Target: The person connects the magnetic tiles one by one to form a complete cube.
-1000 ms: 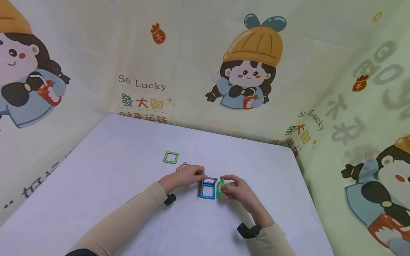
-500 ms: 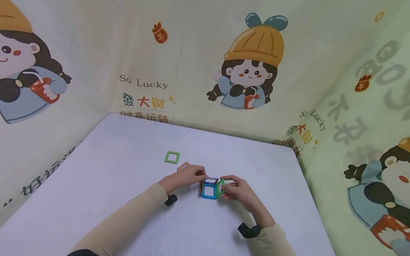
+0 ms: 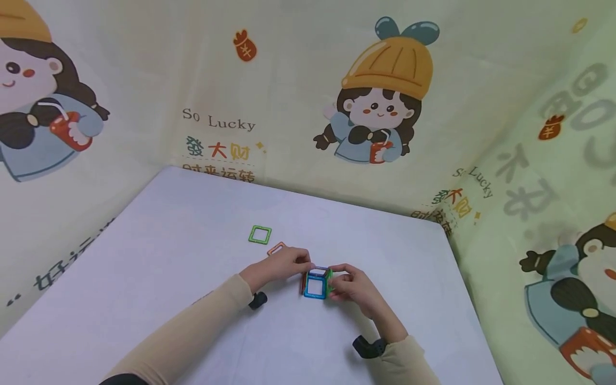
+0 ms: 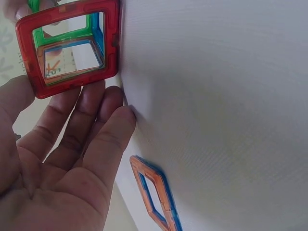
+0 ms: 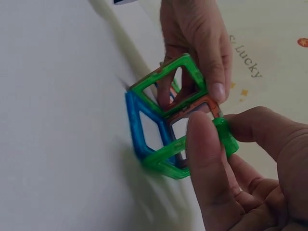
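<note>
Your right thumb and fingers pinch a translucent green plastic square frame (image 5: 166, 151) by its free edge; that is your right hand (image 3: 355, 289). Your left hand (image 3: 286, 263) holds a glossy red plastic square frame (image 4: 72, 85), thumb at one corner and lightly curled fingers passing behind its edge. Between your hands, a blue plastic square frame (image 5: 134, 129) lies flat on the table, the green one touching its right side and the red one standing at its left. An orange plastic frame (image 5: 190, 109) forms the back, so you have an open, box-like shape with windowed walls. Beyond your left hand lies a loose orange frame with blue backing (image 4: 164, 197), then a thin green square frame (image 3: 259, 242). The smooth, pale table (image 3: 192, 224) meets a creased, cartoon-printed backdrop (image 3: 289, 80).
</note>
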`<state>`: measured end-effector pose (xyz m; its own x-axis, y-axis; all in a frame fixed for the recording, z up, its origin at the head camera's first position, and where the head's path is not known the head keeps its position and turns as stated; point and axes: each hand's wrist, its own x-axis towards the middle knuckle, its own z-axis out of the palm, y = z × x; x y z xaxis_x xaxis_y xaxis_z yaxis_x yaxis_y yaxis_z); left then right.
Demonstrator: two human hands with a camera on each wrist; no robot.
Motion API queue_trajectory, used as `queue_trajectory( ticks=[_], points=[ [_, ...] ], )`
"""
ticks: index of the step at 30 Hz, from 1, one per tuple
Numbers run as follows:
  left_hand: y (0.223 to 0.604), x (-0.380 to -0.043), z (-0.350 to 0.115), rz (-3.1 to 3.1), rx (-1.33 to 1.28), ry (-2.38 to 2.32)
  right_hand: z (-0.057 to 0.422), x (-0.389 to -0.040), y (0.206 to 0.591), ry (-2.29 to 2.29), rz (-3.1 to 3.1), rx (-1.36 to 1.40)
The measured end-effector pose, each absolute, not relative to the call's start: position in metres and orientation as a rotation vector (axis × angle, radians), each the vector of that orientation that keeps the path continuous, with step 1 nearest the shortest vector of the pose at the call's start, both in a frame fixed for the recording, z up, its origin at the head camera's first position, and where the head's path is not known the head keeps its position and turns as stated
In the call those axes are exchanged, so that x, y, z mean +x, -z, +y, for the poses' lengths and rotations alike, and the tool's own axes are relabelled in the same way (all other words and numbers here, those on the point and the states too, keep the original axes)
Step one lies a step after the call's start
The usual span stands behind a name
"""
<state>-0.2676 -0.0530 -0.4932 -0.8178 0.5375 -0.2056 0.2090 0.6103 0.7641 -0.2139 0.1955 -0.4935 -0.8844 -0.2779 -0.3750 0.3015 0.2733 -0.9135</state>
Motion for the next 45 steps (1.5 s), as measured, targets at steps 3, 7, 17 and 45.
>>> queue_trajectory(
  ticks=[3, 7, 17, 45],
  points=[
    [0.491, -0.270, -0.051, 2.430, 0.596, -1.076, 0.195, -0.215, 0.491, 1.641, 2.106, 0.031],
    [0.489, -0.271, -0.051, 2.433, 0.568, -1.068, 0.198, -0.217, 0.492, 1.630, 2.101, 0.004],
    [0.488, -0.272, -0.051, 2.417, 0.534, -1.083, 0.209, -0.226, 0.501, 1.458, 2.369, -0.190],
    [0.484, -0.284, -0.088, 2.512, 0.528, -1.160, 0.197, -0.230, 0.505, 1.179, 2.583, -0.634]
  ],
)
